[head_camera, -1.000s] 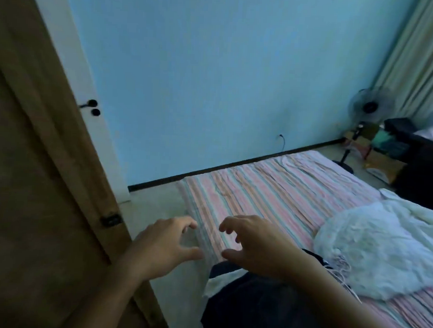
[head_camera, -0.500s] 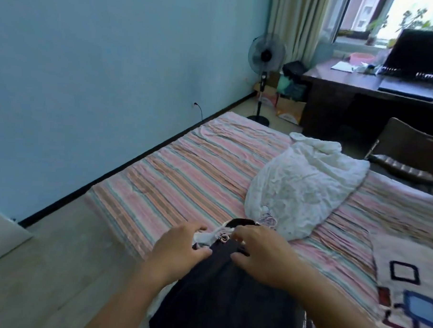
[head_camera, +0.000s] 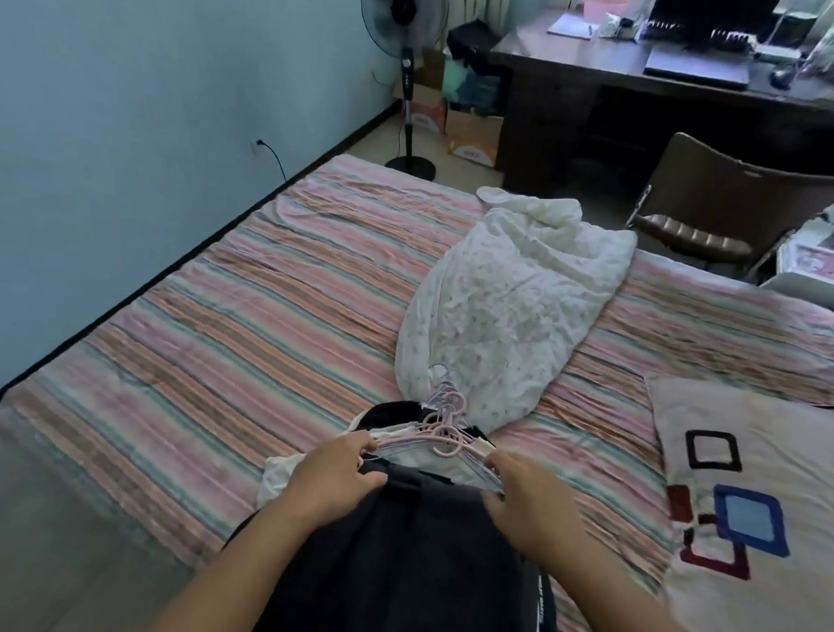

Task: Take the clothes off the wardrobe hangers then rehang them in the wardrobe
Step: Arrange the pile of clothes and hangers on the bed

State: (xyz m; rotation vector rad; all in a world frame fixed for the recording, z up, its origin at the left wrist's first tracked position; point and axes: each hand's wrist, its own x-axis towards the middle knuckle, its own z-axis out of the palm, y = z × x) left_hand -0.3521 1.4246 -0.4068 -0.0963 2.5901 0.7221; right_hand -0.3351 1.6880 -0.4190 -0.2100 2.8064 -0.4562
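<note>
A pile of clothes on pink hangers (head_camera: 443, 438) lies at the near edge of the striped bed (head_camera: 242, 337), the hooks bunched together and pointing away from me. A dark garment (head_camera: 394, 563) is on top of the pile. My left hand (head_camera: 336, 479) pinches its top edge at the left hanger end, thumb over the dark cloth. At the right hanger end, my right hand (head_camera: 526, 502) grips the same edge with curled fingers. A white floral garment (head_camera: 511, 310) lies farther along the bed, just beyond the hooks.
A patterned pillow (head_camera: 755, 512) lies on the bed at the right. Beyond the bed stand a brown chair (head_camera: 716, 204), a dark desk (head_camera: 607, 71) with a laptop and a standing fan (head_camera: 404, 9). A blue wall (head_camera: 127, 112) runs along the left. No wardrobe is in view.
My view has swung right from the wardrobe door and wall to the bed. Both hands have come down from the air onto the dark garment's top edge by the hangers.
</note>
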